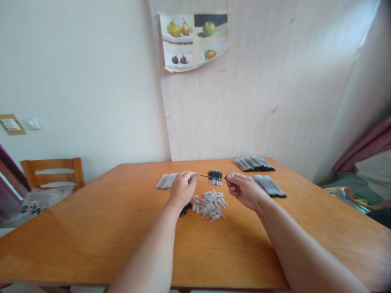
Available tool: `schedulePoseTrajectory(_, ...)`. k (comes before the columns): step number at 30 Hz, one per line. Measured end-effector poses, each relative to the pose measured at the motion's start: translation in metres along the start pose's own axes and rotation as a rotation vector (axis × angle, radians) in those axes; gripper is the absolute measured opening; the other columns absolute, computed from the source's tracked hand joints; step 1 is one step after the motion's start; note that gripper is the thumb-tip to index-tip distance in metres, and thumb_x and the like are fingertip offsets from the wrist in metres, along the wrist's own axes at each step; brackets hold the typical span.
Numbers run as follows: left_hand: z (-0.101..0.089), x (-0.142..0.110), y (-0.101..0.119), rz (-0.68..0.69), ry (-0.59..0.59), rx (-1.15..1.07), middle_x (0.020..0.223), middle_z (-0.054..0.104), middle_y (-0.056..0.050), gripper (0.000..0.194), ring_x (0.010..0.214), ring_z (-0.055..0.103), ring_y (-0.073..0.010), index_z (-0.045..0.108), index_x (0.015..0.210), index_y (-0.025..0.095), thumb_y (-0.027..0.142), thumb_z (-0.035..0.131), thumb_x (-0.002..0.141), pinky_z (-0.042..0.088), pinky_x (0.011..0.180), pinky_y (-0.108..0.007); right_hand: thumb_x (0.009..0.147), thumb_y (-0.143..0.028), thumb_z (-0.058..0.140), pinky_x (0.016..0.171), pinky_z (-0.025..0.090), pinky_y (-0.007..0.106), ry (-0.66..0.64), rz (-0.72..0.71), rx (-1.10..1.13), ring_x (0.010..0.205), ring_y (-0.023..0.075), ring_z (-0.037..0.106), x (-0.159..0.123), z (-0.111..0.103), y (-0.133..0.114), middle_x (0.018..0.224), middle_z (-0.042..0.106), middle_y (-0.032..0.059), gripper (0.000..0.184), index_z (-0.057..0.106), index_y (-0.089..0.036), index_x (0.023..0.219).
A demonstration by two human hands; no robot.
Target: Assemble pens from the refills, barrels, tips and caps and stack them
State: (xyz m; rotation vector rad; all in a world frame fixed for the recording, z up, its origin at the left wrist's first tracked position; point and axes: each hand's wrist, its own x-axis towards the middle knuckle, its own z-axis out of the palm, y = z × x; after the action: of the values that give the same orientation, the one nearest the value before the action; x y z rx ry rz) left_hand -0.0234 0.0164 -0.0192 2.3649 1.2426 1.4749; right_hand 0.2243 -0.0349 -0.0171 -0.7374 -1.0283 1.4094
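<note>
A thin dark rod, which looks like a pen refill point(210, 176), stretches level between my two hands above the table. At its left end the fingers of my left hand point(183, 187) are closed on it. My right hand point(244, 190) pinches the other end between thumb and fingertips. Below the rod lies a loose pile of small whitish plastic tips point(211, 206). Small black pieces point(185, 209) lie beside that pile, partly behind my left wrist. Just beyond the rod is a short row of black-and-clear pieces point(215, 175).
Clear tubes point(165, 181) lie in a row left of my left hand. Clear tubes with black ends point(270, 186) lie by my right hand, with another bundle point(254, 163) behind. A wooden chair point(51, 167) holding a plastic bag point(45, 203) stands left of the table point(91, 228).
</note>
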Motion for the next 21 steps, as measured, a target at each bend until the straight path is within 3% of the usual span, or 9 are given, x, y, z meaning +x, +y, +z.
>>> schedulePoseTrajectory(10,-0.0004,-0.001,-0.0003,0.041,-0.035,0.072,0.099,0.07,-0.007,0.02,0.099,0.063,-0.0213,0.07,0.097,0.024,0.022,0.053,0.087,0.049,0.09,-0.037,0.069,-0.032,0.081,0.046,0.028,0.019,0.006,0.007,-0.025,0.054,0.0058,0.042,-0.0003,0.0011,0.0008,0.067,0.056,-0.0012,0.025,0.063,-0.016,0.076)
schedulePoseTrajectory(21,-0.0021,-0.0033,0.008,0.102,-0.206,0.234,0.097,0.068,-0.007,0.025,0.097,0.061,-0.0207,0.071,0.097,0.021,0.015,0.051,0.084,0.049,0.085,-0.034,0.066,-0.031,0.081,0.044,0.024,0.019,0.087,-0.008,-0.025,0.052,0.0051,0.04,-0.0003,0.0016,-0.0043,0.064,0.055,-0.0015,0.027,0.06,-0.015,0.073)
